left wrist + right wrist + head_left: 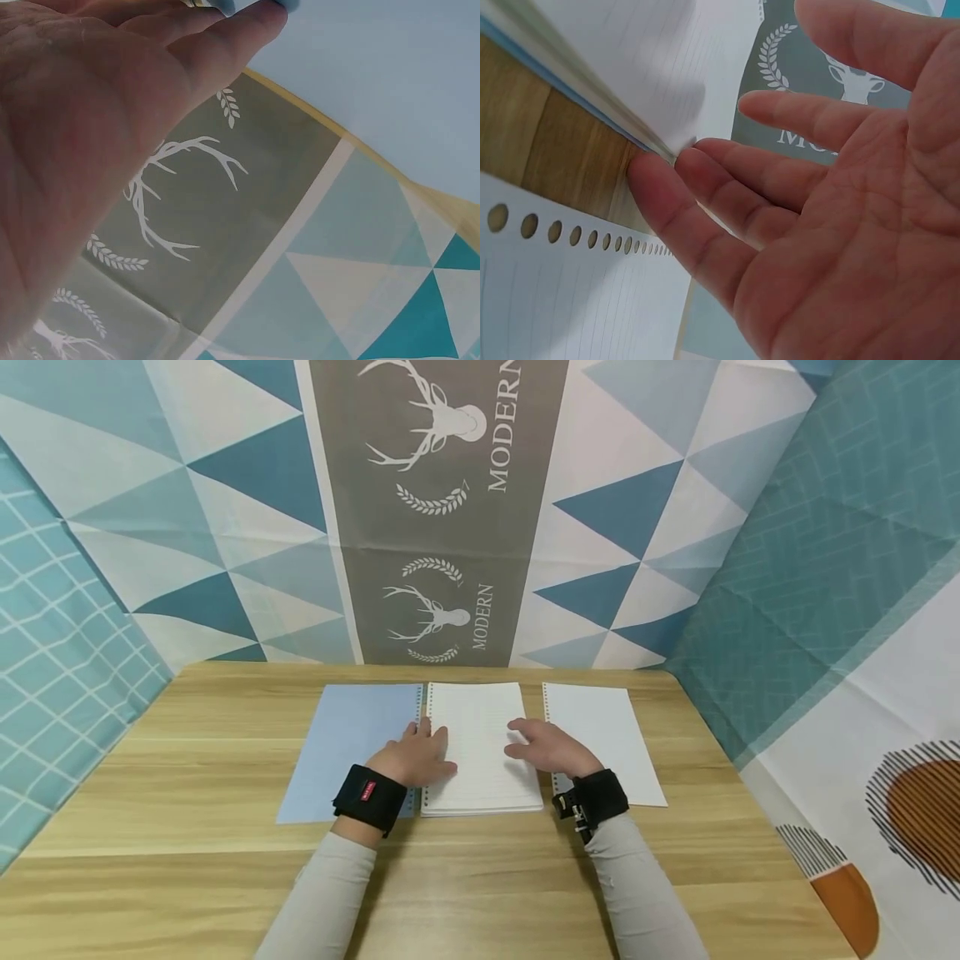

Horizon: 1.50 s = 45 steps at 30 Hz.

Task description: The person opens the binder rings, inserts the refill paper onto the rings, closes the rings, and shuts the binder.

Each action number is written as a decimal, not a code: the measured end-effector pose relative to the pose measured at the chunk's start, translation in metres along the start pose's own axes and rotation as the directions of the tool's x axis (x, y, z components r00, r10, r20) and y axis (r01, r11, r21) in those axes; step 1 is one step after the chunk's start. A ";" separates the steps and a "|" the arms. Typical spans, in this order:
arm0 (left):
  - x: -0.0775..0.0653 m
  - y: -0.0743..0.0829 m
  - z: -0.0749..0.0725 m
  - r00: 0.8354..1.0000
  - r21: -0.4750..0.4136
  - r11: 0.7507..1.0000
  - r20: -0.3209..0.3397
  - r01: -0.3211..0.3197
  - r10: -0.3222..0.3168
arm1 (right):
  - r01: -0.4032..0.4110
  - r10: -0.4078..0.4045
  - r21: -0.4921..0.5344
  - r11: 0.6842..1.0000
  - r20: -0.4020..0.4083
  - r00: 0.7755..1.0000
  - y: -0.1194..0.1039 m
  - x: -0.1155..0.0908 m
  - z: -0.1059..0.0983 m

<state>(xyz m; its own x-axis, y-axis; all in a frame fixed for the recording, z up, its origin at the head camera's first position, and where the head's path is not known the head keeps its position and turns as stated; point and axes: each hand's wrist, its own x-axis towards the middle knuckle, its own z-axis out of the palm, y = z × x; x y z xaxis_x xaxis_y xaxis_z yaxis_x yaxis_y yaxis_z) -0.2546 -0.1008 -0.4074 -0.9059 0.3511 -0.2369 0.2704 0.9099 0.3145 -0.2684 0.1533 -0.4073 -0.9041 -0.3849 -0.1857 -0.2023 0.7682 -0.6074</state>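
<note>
In the middle of the table lies a stack of lined, hole-punched paper (480,714), its holes along the left side. To its left is a blue sheet (360,718) with holes down its right side. My left hand (414,758) lies over the seam between the two, fingers spread and extended. At the stack's right edge is my right hand (551,747), fingers loosely extended and fingertips right by the edge. In the right wrist view, the right hand (810,187) shows its palm, and a thin blue layer lies under the stack's pages (622,67).
On the right lies a white lined sheet (607,718) with holes along its left side, partly under my right hand. The wooden table (480,893) ends at a patterned cloth backdrop (435,543). Black bands (370,800) wrap both wrists.
</note>
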 end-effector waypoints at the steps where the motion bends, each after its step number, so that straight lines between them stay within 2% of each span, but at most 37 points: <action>1: 0.000 0.001 0.000 1.000 0.001 1.000 -0.001 0.001 -0.001 | -0.001 0.001 0.003 1.000 0.001 1.000 0.000 0.000 -0.001; 12: 0.002 0.000 0.002 1.000 0.023 1.000 -0.016 0.019 -0.018 | 0.005 -0.006 0.030 1.000 0.019 1.000 0.002 -0.001 -0.002; 16: 0.002 -0.001 0.000 1.000 0.020 1.000 -0.020 0.020 -0.020 | -0.017 0.016 0.048 0.999 0.019 1.000 0.001 -0.003 -0.006; 23: -0.002 0.002 -0.004 0.998 0.025 1.000 -0.064 -0.019 0.021 | -0.055 0.060 0.095 0.994 -0.049 0.997 0.008 -0.009 -0.023; 29: -0.007 0.009 -0.009 0.993 0.020 0.999 -0.108 -0.039 0.041 | -0.028 0.042 0.101 0.994 -0.133 0.990 0.012 -0.016 -0.035; 35: -0.013 0.014 -0.019 0.976 0.089 0.994 -0.203 -0.066 0.083 | 0.032 -0.016 0.060 0.998 -0.253 0.967 0.004 -0.022 -0.044; 41: -0.020 0.019 -0.030 0.948 0.112 0.990 -0.296 -0.088 0.118 | 0.135 -0.129 -0.008 0.991 -0.341 0.931 -0.009 -0.025 -0.049; 45: -0.026 0.023 -0.036 0.930 0.130 0.986 -0.338 -0.104 0.143 | 0.123 -0.127 -0.032 0.992 -0.367 0.921 -0.016 -0.031 -0.050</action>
<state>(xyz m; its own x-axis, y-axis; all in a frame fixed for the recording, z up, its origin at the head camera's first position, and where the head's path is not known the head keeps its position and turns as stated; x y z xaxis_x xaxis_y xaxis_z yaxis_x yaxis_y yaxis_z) -0.2364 -0.0966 -0.3610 -0.9143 0.3817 0.1352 0.4031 0.8896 0.2149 -0.2564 0.1783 -0.3528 -0.9457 -0.2639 0.1896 -0.3243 0.7308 -0.6006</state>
